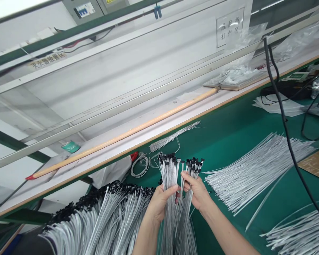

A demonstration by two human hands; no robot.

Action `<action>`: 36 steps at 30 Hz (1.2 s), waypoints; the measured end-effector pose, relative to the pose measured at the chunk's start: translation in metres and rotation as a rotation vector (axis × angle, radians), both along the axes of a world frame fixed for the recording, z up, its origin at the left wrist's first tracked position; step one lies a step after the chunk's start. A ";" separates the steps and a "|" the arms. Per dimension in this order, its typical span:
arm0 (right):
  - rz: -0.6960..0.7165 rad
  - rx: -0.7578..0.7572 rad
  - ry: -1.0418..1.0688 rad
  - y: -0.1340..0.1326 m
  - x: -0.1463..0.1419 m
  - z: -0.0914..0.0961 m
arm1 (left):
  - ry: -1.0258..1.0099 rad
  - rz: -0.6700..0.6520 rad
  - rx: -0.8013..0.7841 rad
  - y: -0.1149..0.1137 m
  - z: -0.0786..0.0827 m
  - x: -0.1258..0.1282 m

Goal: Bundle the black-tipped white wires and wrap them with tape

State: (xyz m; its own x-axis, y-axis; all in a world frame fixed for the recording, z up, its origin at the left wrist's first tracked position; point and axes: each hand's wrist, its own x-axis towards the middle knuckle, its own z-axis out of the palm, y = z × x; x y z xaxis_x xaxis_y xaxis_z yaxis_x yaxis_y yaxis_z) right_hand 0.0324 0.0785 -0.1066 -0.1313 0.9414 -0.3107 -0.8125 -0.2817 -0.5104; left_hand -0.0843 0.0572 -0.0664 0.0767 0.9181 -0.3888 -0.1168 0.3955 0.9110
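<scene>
Both my hands are raised above the green table, side by side, each wrapped round part of a bunch of thin grey cables with black connector ends. My left hand point(161, 200) grips the larger left bundle of cables point(170, 177), thumb across its front. The smaller right bundle of cables point(187, 202) is in my right hand point(198, 191), whose thumb and finger pinch a few strands near the top. The black ends point up and the cables hang down out of the frame. A narrow gap separates the two bundles near their tops.
A big heap of similar cables point(122, 212) lies at lower left. Loose grey cables point(255, 166) are spread at right, with more at lower right. A black cord point(284, 120) hangs on the right. Behind, a shelf point(154, 127) carries a long wooden pole point(133, 131).
</scene>
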 end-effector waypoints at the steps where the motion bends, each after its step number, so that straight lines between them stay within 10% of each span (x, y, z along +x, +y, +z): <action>1: -0.021 -0.006 -0.022 0.000 0.002 -0.003 | 0.006 0.004 0.004 0.000 0.000 -0.001; 36: -0.083 -0.021 -0.063 0.002 -0.004 0.010 | 0.068 0.052 0.052 0.000 -0.007 0.006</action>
